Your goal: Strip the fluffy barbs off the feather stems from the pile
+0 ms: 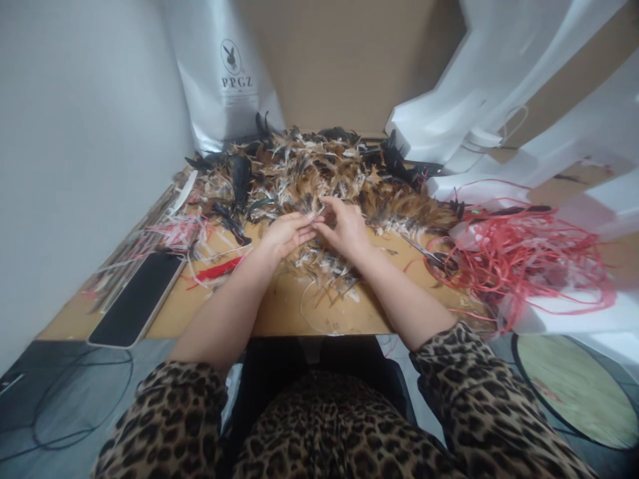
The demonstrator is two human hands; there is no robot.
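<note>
My left hand [289, 235] and my right hand [347, 229] meet over the middle of the table, fingertips nearly touching. A small, thin, pale piece shows at their pinched fingers, too blurred to name. Right behind them lies a wide heap of brown, white and black feathers [319, 163]. Below my hands, a smaller scatter of feathers [327, 269] rests on the wooden table [279, 313]. A thin pale thread loops near the table's front edge.
Left stand a phone [137, 299], a bundle of thin sticks [134, 256] and a red strip [218, 268]. Scissors [426, 253] lie to the right, beside a tangle of red ribbon [539, 259]. A silver bag [224, 86] and cardboard [349, 60] rise behind.
</note>
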